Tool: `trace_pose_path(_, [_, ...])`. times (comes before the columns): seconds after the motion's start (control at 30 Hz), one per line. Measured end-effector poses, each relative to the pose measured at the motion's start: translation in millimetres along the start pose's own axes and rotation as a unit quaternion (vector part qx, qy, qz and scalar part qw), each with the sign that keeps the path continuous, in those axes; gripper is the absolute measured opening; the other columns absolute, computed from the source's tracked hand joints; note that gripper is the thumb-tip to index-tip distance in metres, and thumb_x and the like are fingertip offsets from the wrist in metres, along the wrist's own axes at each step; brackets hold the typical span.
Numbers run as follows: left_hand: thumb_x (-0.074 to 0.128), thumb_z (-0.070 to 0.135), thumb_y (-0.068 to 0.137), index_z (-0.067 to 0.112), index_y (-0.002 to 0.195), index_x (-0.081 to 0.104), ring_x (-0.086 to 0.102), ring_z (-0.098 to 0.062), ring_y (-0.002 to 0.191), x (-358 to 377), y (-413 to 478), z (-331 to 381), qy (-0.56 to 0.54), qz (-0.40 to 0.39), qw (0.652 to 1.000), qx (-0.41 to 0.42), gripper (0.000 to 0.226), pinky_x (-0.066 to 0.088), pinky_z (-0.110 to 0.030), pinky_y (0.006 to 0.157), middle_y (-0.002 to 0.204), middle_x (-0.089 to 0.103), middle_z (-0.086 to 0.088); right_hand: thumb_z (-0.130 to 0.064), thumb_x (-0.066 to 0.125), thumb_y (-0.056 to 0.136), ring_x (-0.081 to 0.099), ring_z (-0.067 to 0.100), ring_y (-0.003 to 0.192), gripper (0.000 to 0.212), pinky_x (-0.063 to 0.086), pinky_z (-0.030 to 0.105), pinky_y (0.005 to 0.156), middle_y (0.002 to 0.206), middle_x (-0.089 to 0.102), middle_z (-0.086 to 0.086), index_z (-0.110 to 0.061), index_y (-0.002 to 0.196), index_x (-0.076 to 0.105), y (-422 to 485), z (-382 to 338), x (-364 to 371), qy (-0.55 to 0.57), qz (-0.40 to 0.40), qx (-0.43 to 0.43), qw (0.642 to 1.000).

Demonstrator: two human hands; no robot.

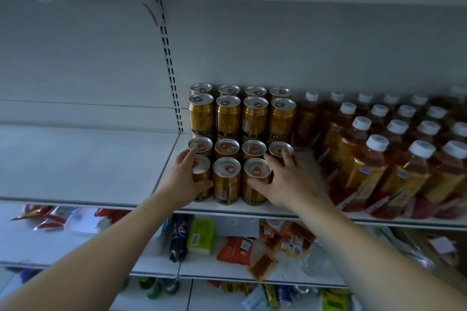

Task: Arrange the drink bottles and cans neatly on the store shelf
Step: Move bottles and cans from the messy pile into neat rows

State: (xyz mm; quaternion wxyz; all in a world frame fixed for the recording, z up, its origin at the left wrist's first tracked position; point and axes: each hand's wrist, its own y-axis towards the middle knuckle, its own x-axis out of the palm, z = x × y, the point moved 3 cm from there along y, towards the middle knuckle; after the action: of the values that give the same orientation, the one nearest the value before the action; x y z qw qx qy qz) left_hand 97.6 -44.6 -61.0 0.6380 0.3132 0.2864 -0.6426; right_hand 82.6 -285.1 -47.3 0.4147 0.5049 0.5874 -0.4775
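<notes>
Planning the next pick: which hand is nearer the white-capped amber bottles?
Right. The right hand grips the front-right gold can, just left of the amber bottles; the left hand grips the front-left gold can, farther left.

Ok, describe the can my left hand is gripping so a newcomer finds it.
On the white shelf, gold cans stand left of the amber bottles. Their front row has three; yours is the leftmost can, at the block's corner. The left hand wraps it, while the right hand holds the rightmost can.
</notes>
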Motion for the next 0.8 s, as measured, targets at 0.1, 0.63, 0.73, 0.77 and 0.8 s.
trace_pose_path(0.1, [0.075,0.058,0.066,0.023,0.147,0.023,0.035,-0.027,0.133,-12,6,7,0.075,-0.034,0.997,-0.001,0.103,0.036,-0.041,0.109,0.148,0.025,-0.006,-0.09,0.034,0.072,-0.004,0.034,0.148,0.097,0.012,0.06,0.115,0.163,-0.002,0.0,-0.041,0.152,0.008,3,-1,-9,-0.015,0.001,-0.006,1.0])
trace_pose_path(0.63, [0.061,0.063,0.076,0.024,0.141,0.029,0.029,-0.03,0.133,-34,55,29,0.06,0.023,0.997,0.033,0.082,0.033,-0.05,0.108,0.145,0.029,-0.007,-0.085,0.036,0.075,0.027,0.026,0.136,0.086,0.03,0.045,0.106,0.146,0.032,0.002,-0.032,0.143,0.033,39,-18,-46,-0.023,0.129,-0.037,0.991])
trace_pose_path(0.73, [0.073,0.052,0.07,0.018,0.139,0.028,0.029,-0.027,0.13,-54,84,41,0.026,0.082,0.994,0.064,0.089,0.031,-0.04,0.107,0.136,0.03,-0.008,-0.078,0.043,0.077,0.03,0.031,0.134,0.084,0.033,0.045,0.106,0.145,0.034,0.009,-0.026,0.142,0.036,57,-24,-79,-0.018,0.22,-0.046,0.974])
trace_pose_path(0.77, [0.076,0.049,0.069,0.017,0.138,0.028,0.031,-0.026,0.129,-59,93,45,0.003,0.085,0.995,0.061,0.089,0.033,-0.038,0.106,0.135,0.03,-0.008,-0.075,0.048,0.079,0.031,0.032,0.133,0.081,0.034,0.044,0.105,0.143,0.036,0.01,-0.024,0.142,0.037,64,-27,-88,-0.024,0.236,-0.048,0.97])
trace_pose_path(0.8, [0.078,0.046,0.068,0.016,0.136,0.029,0.034,-0.025,0.127,-63,100,49,-0.023,0.089,0.994,0.056,0.089,0.035,-0.038,0.105,0.134,0.031,-0.008,-0.073,0.05,0.08,0.032,0.033,0.132,0.08,0.034,0.044,0.104,0.142,0.037,0.011,-0.024,0.142,0.038,72,-29,-97,-0.034,0.244,-0.05,0.968])
